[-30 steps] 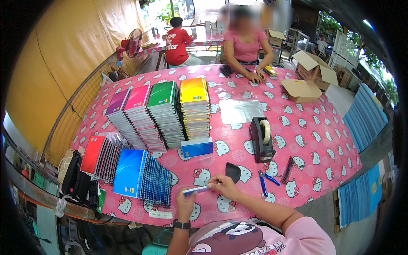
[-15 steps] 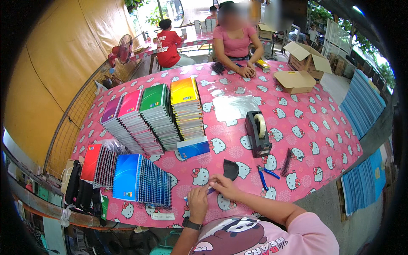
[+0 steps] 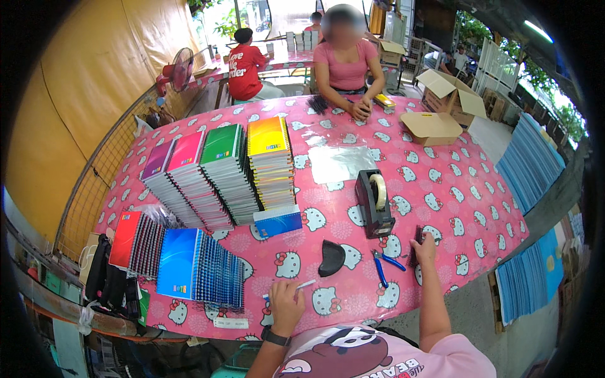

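Note:
My left hand (image 3: 287, 307) is closed near the table's front edge, around a slim white-and-blue stick (image 3: 307, 284) that looks like a pen. Its fingers partly hide the stick. My right hand (image 3: 426, 249) reaches out to the right, its fingers closed on a dark spiral binding coil (image 3: 415, 243). Between my hands lie blue-handled pliers (image 3: 382, 272) and a black half-round pad (image 3: 331, 258). Left of my left hand, blue spiral notebooks (image 3: 181, 261) lie in an overlapping row.
Stacks of purple, pink, green and yellow notebooks (image 3: 266, 137) stand at left, red ones (image 3: 127, 242) nearer. A small blue pad (image 3: 277, 222) leans there. A tape dispenser (image 3: 376, 208), clear plastic sheet (image 3: 340, 165) and cardboard box (image 3: 450, 94) lie beyond. A co-worker (image 3: 348, 63) sits opposite.
My right hand has left my left hand and moved right to the dark coil. The left hand keeps the stick, which now shows more. The view has shifted slightly.

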Demonstrator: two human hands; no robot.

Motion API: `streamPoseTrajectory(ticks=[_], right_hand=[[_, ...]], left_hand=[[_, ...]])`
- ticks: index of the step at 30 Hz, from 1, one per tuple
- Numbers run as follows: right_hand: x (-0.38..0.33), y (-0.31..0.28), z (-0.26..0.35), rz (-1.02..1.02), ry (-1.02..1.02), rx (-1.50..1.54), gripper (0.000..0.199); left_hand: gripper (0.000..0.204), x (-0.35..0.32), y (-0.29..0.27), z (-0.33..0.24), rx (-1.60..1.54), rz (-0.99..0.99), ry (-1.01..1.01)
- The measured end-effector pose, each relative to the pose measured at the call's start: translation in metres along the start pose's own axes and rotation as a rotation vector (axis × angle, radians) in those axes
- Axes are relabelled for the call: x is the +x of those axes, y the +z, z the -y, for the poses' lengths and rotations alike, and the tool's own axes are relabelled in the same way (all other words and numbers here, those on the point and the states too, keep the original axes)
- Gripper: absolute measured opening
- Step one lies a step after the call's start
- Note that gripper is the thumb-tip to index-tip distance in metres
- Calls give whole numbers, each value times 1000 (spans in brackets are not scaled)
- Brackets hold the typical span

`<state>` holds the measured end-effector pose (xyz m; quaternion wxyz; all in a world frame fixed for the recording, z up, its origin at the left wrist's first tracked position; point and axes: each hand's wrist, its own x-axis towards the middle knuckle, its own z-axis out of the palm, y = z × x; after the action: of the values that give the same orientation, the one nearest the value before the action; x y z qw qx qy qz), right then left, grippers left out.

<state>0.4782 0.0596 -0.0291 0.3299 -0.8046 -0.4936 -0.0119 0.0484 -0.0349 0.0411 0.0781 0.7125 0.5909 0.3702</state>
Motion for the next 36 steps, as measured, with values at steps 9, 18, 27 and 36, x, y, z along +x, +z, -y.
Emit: streamPoseTrajectory(ticks=[9,18,27,36], right_hand=[[25,9,-11,96,7,77,24],[28,-24,15,237,62,-72,20],[15,-55,67,-98,-228,198,36],[-83,-54,195,955,-527,563,25]], left_hand=[[21,-3,0,5,-8,-24,27],[18,-3,0,-1,-14,-26,63],[19,1,-4,-5,-57,42,75],[16,8,2,-2,-55,91,103]])
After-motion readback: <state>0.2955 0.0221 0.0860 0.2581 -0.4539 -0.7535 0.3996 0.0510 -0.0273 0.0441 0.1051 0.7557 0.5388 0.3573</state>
